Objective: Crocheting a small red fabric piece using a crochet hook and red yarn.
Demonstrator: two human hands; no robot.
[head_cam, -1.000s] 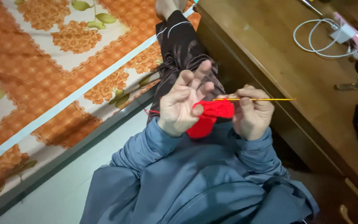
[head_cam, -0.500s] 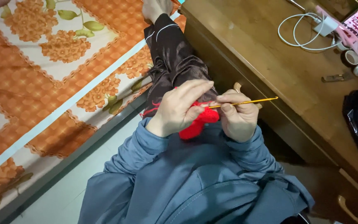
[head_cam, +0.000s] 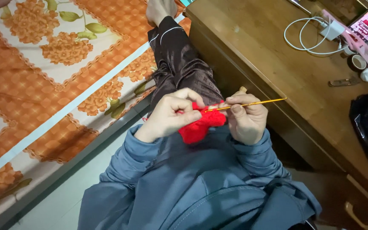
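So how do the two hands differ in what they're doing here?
The left hand is curled in a loose fist, pinching the red crochet piece; the right hand holds the thin yellow crochet hook between thumb and fingers. The left sits slightly higher on the work, the right beside it. Both wear blue sleeves and meet at the red piece.

1. A home bedroom: a bed with an orange floral-patterned sheet [head_cam: 43, 85] fills the left side.
2. A brown wooden surface [head_cam: 269, 55] beside it carries a coiled white charging cable [head_cam: 305, 36].
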